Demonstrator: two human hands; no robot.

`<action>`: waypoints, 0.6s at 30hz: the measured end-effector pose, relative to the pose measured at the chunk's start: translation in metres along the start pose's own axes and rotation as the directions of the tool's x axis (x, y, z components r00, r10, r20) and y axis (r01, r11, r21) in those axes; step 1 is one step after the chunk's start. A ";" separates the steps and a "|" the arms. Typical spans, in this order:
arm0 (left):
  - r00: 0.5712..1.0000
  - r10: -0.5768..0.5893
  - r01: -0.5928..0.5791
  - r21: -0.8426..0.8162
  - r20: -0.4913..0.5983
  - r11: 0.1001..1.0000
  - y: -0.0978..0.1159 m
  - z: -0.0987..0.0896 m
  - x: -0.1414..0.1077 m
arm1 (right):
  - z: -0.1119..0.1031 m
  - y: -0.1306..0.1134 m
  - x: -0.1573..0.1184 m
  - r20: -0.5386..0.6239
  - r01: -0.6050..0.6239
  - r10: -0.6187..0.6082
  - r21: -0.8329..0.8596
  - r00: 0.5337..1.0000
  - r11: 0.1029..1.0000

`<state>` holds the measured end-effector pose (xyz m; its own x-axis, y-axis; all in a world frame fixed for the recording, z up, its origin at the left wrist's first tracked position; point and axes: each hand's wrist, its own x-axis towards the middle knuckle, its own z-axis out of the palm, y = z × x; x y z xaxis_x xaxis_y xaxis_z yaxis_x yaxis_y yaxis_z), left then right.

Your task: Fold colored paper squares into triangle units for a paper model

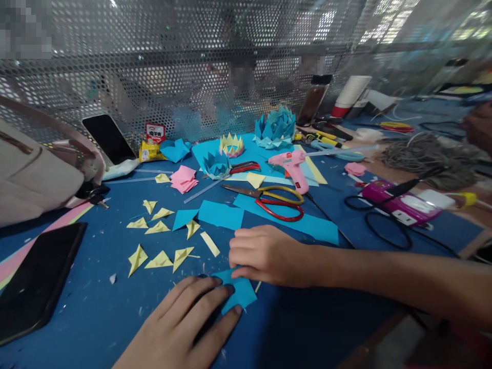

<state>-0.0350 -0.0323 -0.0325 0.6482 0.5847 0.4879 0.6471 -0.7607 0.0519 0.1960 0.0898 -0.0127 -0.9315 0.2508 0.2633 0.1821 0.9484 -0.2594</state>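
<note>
Folding seems in hand: left grip point(179, 328) spread, pressing blue paper point(243, 293); right grip point(265, 253) curled at its edge, pinch unclear; next calls for firm creasing

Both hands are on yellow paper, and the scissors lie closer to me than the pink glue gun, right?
No, the head view shows the left hand and right hand on blue paper, not yellow. The scissors do lie closer than the pink glue gun.
</note>
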 end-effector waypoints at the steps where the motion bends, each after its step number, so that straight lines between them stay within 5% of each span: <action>1: 1.000 0.013 -0.013 0.010 0.025 1.000 -0.002 -0.001 0.000 | 0.001 0.000 0.000 -0.008 -0.024 0.024 0.001 1.000 1.000; 4: 0.990 0.068 -0.074 0.050 0.123 0.996 -0.007 -0.002 0.002 | -0.001 -0.003 0.000 -0.012 -0.136 0.138 0.096 0.990 0.986; 9: 0.998 0.055 -0.053 0.047 -0.028 0.997 -0.008 -0.003 0.002 | -0.008 -0.006 -0.001 0.037 -0.253 0.251 0.228 0.967 0.940; 13: 0.980 0.103 -0.117 0.078 0.168 0.990 -0.010 -0.011 0.000 | -0.008 -0.007 0.001 0.020 -0.314 0.318 0.222 0.948 0.923; 18: 0.974 0.078 -0.114 0.161 0.212 0.980 -0.012 -0.010 -0.008 | -0.002 -0.007 0.002 -0.037 -0.314 0.327 0.196 0.944 0.929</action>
<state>-0.0519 -0.0300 -0.0282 0.7670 0.5702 0.2942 0.6255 -0.7666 -0.1451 0.1934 0.0837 -0.0080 -0.8088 0.5538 0.1978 0.3998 0.7644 -0.5058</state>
